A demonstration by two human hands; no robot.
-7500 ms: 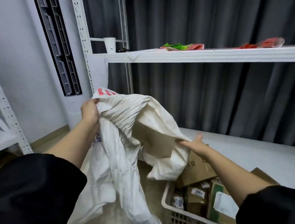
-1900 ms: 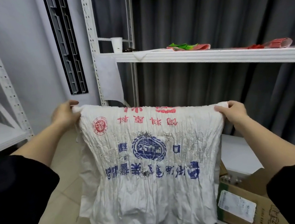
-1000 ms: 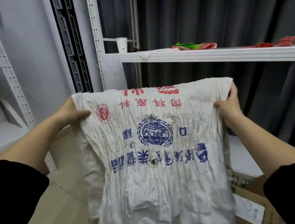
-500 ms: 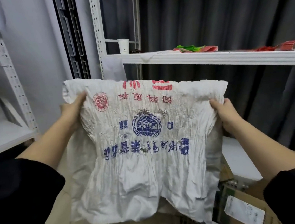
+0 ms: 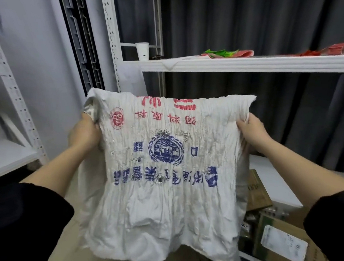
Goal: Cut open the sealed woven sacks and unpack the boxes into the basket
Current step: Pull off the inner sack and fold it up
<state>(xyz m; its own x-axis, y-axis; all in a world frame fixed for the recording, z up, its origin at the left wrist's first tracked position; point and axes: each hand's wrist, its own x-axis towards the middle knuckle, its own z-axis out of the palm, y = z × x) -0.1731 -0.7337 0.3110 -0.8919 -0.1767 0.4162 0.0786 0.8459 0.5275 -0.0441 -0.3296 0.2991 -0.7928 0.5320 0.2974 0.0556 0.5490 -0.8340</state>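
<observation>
White crinkled sack (image 5: 169, 203) with red and blue print, dark grey curtain (image 5: 261, 18), white shelf (image 5: 244, 65), black sleeves (image 5: 19, 227)

Woven sack (image 5: 162, 172), centre of frame: red and blue printed characters and a round blue emblem, all upside down and too crumpled to read. Lower right, small box label (image 5: 244, 226) shows digits, apparently "007", partly cut off. White shipping label (image 5: 284, 243) on cardboard box (image 5: 279, 228), bottom right: print too small to read.

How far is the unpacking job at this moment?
Done: the woven sack hangs limp and flat, apparently emptied, and boxes lie below at lower right. In hand: left hand and right hand grip its upper corners. Left: putting the sack aside; no other sacks are visible.
</observation>
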